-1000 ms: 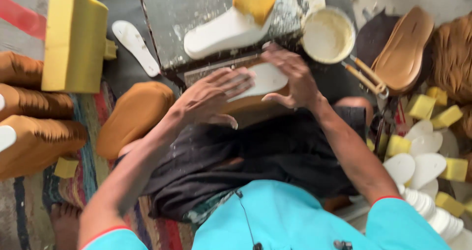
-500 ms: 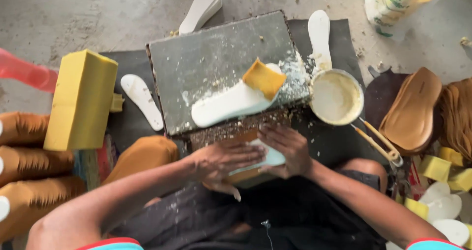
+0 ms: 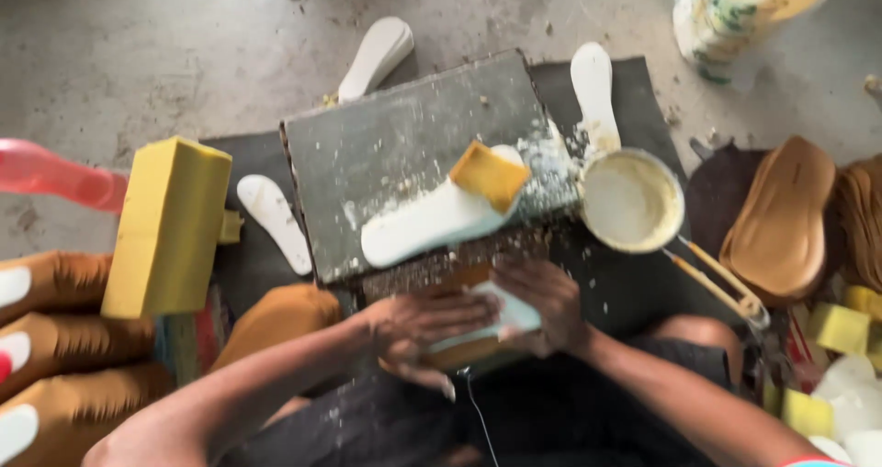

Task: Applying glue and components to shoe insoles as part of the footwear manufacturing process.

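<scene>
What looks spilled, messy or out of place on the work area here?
White crumbs and smears are scattered over the grey slab, thickest near its right edge beside the glue bowl. A white insole lies on the slab with a yellow sponge on it. Nothing looks damaged.

A bare grey concrete floor (image 3: 165, 54), stained and gritty, lies under soft daylight; a dark rubber mat (image 3: 643, 109) is spread over it.

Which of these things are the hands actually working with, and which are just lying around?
In use:
left hand
right hand
white insole
brown sole

Lying about:
glue pot
yellow sponge
grey slab
yellow foam block
sole stack
</scene>
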